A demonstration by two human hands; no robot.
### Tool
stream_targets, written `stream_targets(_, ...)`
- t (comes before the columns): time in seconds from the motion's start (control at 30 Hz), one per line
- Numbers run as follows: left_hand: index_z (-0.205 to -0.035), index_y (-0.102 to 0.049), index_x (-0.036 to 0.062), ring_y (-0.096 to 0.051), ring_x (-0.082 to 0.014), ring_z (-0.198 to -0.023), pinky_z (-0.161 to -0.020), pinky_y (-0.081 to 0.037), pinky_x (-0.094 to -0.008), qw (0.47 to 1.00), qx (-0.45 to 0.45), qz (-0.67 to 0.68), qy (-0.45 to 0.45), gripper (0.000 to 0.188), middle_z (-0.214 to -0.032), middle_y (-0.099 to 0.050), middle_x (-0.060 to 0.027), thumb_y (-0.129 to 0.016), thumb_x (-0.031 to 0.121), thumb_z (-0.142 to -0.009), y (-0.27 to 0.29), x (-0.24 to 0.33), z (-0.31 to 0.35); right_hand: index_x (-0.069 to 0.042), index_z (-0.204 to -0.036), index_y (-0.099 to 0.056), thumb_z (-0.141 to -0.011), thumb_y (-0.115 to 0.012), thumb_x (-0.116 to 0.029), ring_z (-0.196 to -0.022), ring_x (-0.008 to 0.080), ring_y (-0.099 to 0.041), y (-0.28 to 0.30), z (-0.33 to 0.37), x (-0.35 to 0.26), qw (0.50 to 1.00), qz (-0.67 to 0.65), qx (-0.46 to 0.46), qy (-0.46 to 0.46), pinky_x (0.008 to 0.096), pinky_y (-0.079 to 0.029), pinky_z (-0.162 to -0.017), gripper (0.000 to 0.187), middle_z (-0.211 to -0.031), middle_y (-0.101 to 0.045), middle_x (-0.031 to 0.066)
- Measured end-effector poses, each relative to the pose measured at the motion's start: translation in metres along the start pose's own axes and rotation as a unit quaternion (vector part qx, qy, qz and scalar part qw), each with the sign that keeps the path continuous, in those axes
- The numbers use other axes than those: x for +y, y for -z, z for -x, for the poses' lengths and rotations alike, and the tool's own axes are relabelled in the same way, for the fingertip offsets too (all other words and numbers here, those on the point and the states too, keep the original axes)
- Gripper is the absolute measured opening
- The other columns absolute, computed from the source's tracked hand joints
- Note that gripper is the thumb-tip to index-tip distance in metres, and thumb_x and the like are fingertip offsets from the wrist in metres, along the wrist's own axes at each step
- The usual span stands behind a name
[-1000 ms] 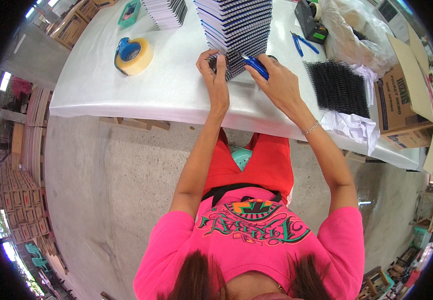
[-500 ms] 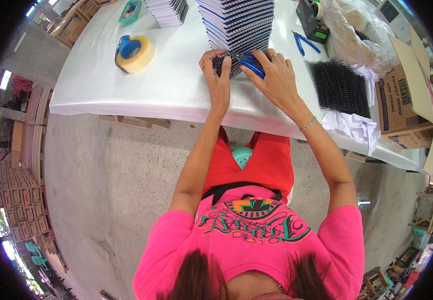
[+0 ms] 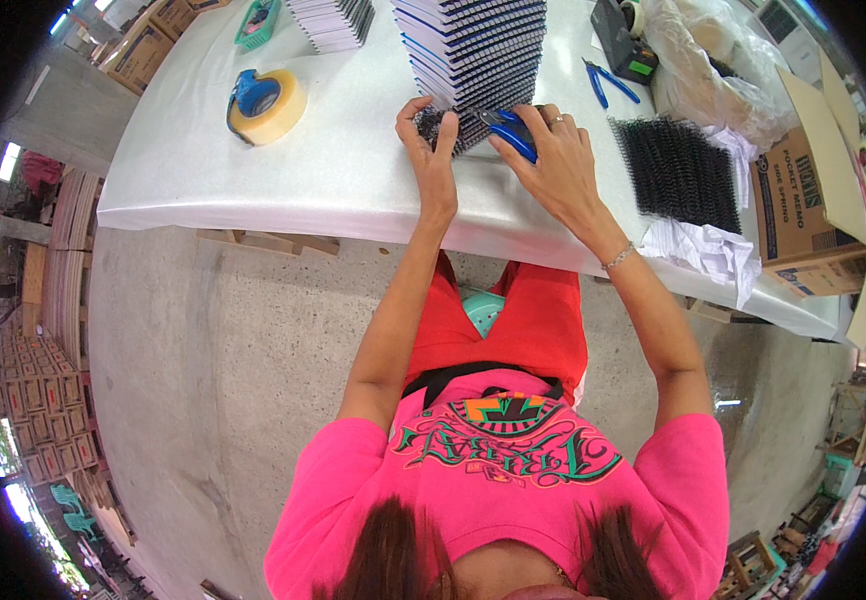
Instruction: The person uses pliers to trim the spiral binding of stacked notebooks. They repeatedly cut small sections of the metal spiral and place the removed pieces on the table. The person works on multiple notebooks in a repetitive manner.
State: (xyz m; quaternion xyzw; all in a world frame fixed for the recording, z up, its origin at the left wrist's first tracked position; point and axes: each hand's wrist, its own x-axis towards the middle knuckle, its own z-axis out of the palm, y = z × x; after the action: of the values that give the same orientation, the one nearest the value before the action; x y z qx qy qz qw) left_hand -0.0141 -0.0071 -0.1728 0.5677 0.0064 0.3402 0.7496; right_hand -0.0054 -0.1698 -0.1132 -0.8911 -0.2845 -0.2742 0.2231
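Head view: left hand pinches the notebook at the tabletop near edge; right hand closes on blue pliers. Notebook looks light and flexible, best held by its wire spine.

Both arms reach forward, left hand and right hand curled, nearly touching.

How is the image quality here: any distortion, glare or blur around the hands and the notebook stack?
Head view: strong fisheye bending, with the white table edge curving and black corners at the rim; even daylight, soft shadows only; bright windows blow out at the far left edge; left hand and right hand are sharp at the notebook stack; no motion blur.
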Motion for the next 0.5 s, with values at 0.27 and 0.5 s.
stream_targets(0.27, -0.115, -0.056, 0.0052, -0.041, -0.0234, -0.119, -0.106, -0.032, -0.0367, 0.996, -0.021, -0.08, -0.021, 0.026, -0.121, -0.048, -0.0098, -0.066, 0.02, -0.096, 0.002, 0.006, 0.003, -0.009, -0.115, -0.066, -0.09, -0.068, -0.049, -0.093, 0.0322, -0.061, -0.009, -0.003, -0.003, 1.0, 0.003, -0.001, 0.012, 0.0451, -0.044, -0.081, 0.047, -0.101, -0.065, 0.0159)
stream_targets(0.5, -0.113, -0.056, 0.0039, -0.04, -0.0245, -0.12, -0.106, -0.031, -0.0372, 0.991, -0.01, -0.13, -0.038, 0.025, -0.119, -0.049, -0.0104, -0.065, 0.02, -0.096, 0.0, 0.014, 0.003, -0.009, -0.108, -0.067, -0.091, -0.069, -0.043, -0.077, 0.0297, -0.063, -0.01, -0.008, -0.008, 0.992, -0.075, -0.08, -0.06, 0.0384, -0.048, -0.069, 0.038, -0.087, -0.067, 0.0115)
